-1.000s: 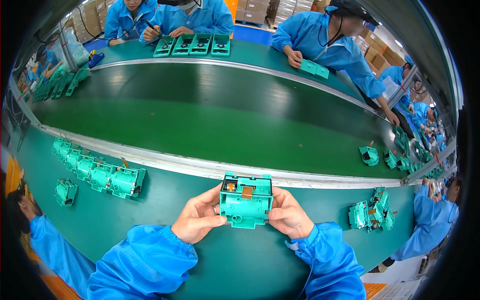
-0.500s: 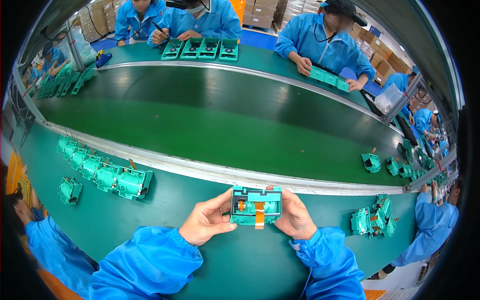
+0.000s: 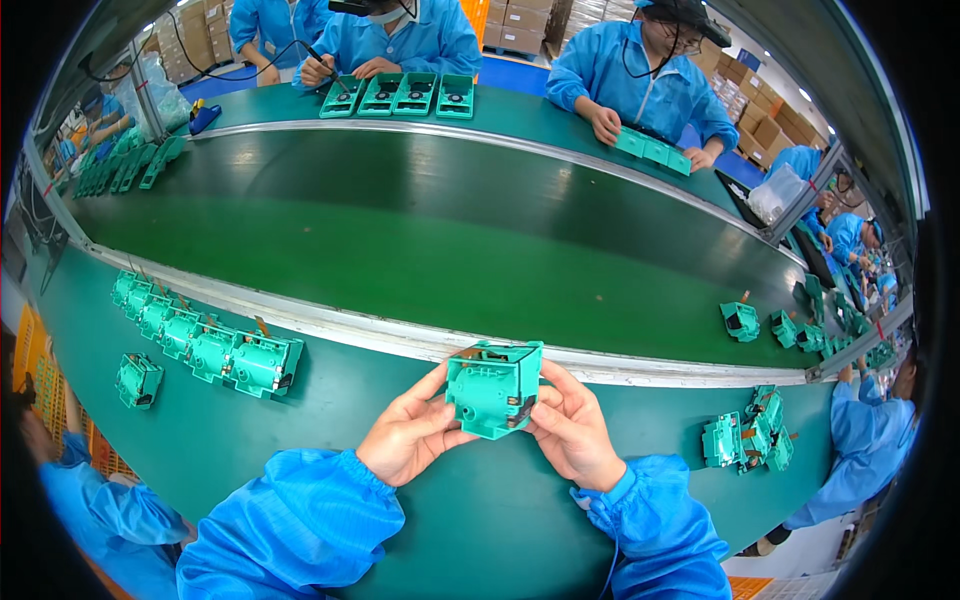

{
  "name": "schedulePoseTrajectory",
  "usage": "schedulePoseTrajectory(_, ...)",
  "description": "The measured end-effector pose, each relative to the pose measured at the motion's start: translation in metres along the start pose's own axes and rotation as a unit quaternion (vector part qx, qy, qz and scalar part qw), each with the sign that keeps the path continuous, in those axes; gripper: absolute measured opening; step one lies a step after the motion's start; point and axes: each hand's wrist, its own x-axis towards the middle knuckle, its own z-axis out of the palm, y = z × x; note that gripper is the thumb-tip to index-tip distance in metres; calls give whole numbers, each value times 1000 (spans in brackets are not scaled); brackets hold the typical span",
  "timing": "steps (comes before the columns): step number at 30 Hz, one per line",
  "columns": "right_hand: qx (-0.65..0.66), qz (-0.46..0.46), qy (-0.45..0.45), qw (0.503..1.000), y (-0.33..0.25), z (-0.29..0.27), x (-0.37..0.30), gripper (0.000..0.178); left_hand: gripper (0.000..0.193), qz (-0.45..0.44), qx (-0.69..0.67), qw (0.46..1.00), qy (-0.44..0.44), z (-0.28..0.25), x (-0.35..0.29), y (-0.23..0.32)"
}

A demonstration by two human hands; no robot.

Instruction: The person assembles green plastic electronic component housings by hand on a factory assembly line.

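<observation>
A green plastic housing (image 3: 494,388) is being pinched between the left hand (image 3: 412,436) and right hand (image 3: 574,428), fingers curled on its sides, just above the green workbench (image 3: 400,520). It is best being gripped by the walls — thumbs kept off the openings. Half a second ago an orange strip was facing up; now it is being turned away. Beyond, a conveyor belt (image 3: 420,250) is lying.

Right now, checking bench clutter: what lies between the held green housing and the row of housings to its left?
Only bare green table top between the held housing and the row, per the head view.
</observation>
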Motion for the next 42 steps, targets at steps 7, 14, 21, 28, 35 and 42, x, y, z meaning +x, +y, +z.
schedulePoseTrajectory(7, -109, -50, 34, 992, 11, 16, -4, 39, 76, 93, 169, 981, -25, 0, 5, -9)
schedulePoseTrajectory(14, -182, -66, 48, 980, 16, 21, -7, 37, 80, 88, 176, 980, 19, 4, 0, -8)
schedulePoseTrajectory(21, -189, -154, 114, 963, 20, 18, -9, 20, 75, 190, 352, 916, 40, 27, -42, -6)
schedulePoseTrajectory(28, -251, -132, 115, 952, 20, 12, -3, 11, 66, 154, 745, 582, 288, 16, -151, 52)
schedulePoseTrajectory(35, -258, -110, 95, 955, 22, 21, 0, 9, 55, 150, 766, 367, 506, -89, -222, 88)
schedulePoseTrajectory(42, -272, -116, 107, 949, 14, 13, -4, 11, 45, 179, 801, 227, 525, -143, -216, 111)
